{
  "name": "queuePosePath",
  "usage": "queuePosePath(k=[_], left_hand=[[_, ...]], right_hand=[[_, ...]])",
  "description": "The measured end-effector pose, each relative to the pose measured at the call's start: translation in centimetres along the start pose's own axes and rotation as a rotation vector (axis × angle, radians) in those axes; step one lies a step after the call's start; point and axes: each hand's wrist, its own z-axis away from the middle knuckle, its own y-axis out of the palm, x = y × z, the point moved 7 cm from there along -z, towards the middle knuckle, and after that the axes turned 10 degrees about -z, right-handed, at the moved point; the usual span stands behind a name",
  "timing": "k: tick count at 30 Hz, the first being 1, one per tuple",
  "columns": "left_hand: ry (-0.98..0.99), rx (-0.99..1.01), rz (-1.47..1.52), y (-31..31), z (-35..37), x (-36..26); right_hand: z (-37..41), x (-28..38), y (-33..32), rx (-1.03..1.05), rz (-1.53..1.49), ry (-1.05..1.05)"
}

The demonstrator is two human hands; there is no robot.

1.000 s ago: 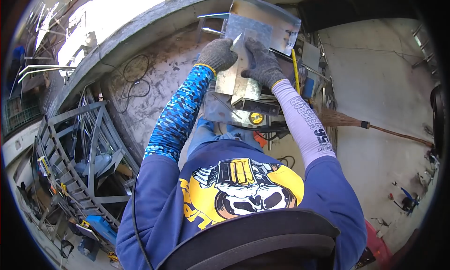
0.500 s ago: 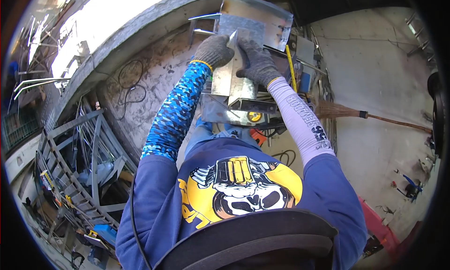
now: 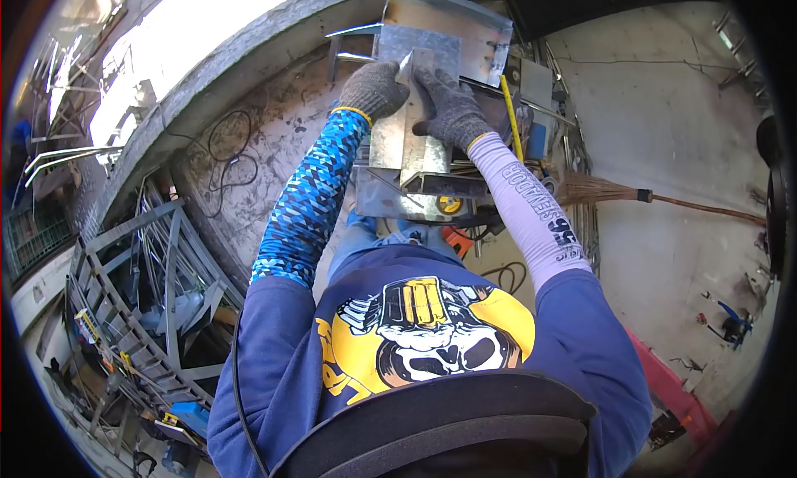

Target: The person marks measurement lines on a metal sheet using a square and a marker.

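Note:
A long bent piece of sheet metal [image 3: 390,146] with a raised ridge lies lengthwise in front of me on the work stand. My left hand [image 3: 374,89], in a dark knit glove, is closed on its left edge near the far end. Across from it, my right hand [image 3: 451,106], also gloved, rests on the metal's right side with thumb and fingers spread. Beyond both hands sits a wider curved metal plate [image 3: 452,19] with brownish heat marks. At the near end is a dark metal bracket [image 3: 452,185] beside a round yellow disc [image 3: 449,205].
A yellow strip [image 3: 511,117] runs along the stand's right side. A straw broom [image 3: 602,191] lies to the right. Metal frames [image 3: 172,270] and scrap pile up at left. A black cable [image 3: 226,158] coils on the floor, and an orange tool [image 3: 457,242] sits near my feet.
The view has shifted slightly, so the metal and both hands appear a little further left. Both hands keep much the same hold and placement on the sheet metal.

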Motion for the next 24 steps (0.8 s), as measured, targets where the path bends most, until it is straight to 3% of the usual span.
queuePosePath(k=[24], left_hand=[[0.04, 0.061, -0.124, 0.0, 2.0, -1.3]], right_hand=[[0.0, -0.3, -0.5, 0.003, -0.019, 0.008]])
